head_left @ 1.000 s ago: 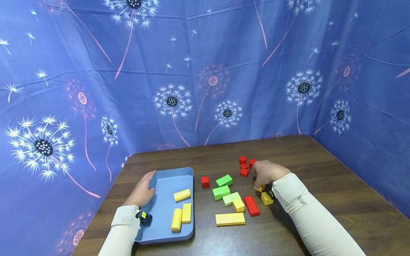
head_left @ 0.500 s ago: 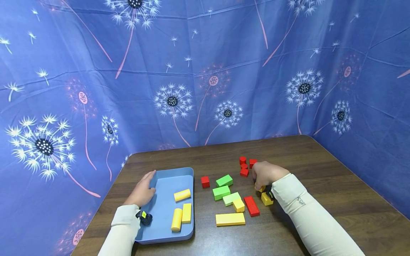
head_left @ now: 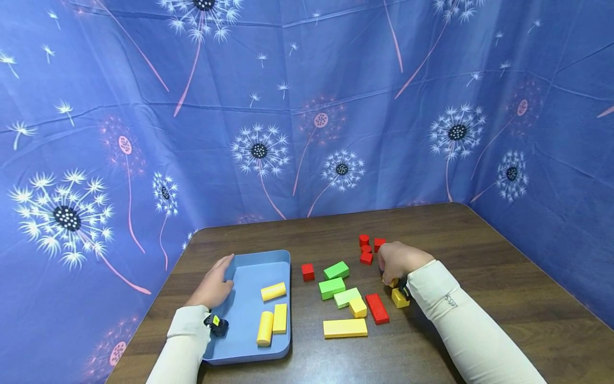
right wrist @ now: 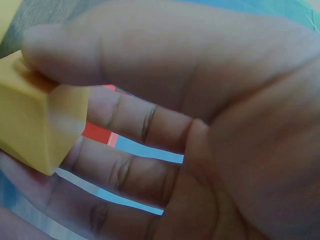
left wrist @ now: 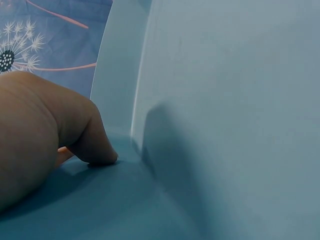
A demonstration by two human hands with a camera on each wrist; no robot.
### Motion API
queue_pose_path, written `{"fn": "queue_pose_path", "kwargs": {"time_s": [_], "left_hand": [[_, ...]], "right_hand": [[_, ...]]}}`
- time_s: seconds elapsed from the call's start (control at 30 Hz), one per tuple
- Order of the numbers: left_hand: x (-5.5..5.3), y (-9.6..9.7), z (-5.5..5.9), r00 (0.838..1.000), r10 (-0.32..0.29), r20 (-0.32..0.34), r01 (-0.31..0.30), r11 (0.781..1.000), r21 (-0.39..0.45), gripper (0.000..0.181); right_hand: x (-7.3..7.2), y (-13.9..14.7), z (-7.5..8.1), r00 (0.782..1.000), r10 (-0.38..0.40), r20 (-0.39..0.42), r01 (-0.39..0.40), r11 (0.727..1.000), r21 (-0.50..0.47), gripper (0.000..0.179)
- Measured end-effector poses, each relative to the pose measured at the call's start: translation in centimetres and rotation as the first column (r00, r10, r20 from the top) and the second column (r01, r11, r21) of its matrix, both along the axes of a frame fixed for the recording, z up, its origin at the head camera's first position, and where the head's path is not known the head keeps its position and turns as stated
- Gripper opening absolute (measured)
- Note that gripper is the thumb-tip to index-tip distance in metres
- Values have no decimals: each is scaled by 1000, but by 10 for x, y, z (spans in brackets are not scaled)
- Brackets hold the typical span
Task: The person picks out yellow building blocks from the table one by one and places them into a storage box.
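A yellow block [right wrist: 30, 117] is pinched between the thumb and fingers of my right hand [right wrist: 165, 100]. In the head view this right hand [head_left: 403, 258] is low over the table's right side and hides most of the block. Close by its wrist sits another yellow block [head_left: 400, 298]. My left hand [head_left: 213, 285] grips the left wall of a blue tray [head_left: 249, 352]. In the left wrist view the left thumb [left wrist: 95, 135] bends over the tray's edge, its other fingers mostly hidden. Inside the tray lie two yellow cylinders [head_left: 265, 328] and a yellow rectangular block [head_left: 280, 319].
Several green blocks [head_left: 332, 288] lie mid-table, with a small yellow block [head_left: 357, 307] against one. A long yellow block [head_left: 345, 328] and a red block [head_left: 377, 309] lie nearer. Small red pieces [head_left: 366, 258] cluster behind; a red cube [head_left: 308, 272] sits by the tray.
The view has shifted very slightly. Both hands stay in nearly the same places, and the blocks and tray have not visibly moved.
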State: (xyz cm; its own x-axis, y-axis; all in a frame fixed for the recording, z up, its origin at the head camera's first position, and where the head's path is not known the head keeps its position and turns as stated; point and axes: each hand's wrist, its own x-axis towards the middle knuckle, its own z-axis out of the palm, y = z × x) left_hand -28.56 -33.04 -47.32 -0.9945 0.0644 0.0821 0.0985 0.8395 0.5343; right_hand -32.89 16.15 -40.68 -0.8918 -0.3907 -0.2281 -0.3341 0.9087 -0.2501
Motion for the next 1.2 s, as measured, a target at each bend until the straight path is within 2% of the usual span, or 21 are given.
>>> {"fn": "queue_pose_path", "kwargs": {"time_s": [0.43, 0.93, 1.1, 1.2], "left_hand": [[-1, -1, -1, 1000, -9, -14, 9, 1000, 3, 74], [0, 0, -1, 1000, 0, 6, 0, 1000, 7, 74], [0, 0, 0, 1000, 4, 14, -4, 1000, 15, 74], [1, 0, 0, 1000, 5, 13, -6, 1000, 16, 74]], "right_hand": [[-4, 2, 1, 999, 18, -34, -18, 1000, -13, 17], [3, -3, 12, 995, 59, -78, -64, 996, -65, 16], [7, -6, 15, 987, 81, -136, -91, 993, -73, 24], [10, -9, 18, 984, 87, -156, -99, 993, -71, 22]]}}
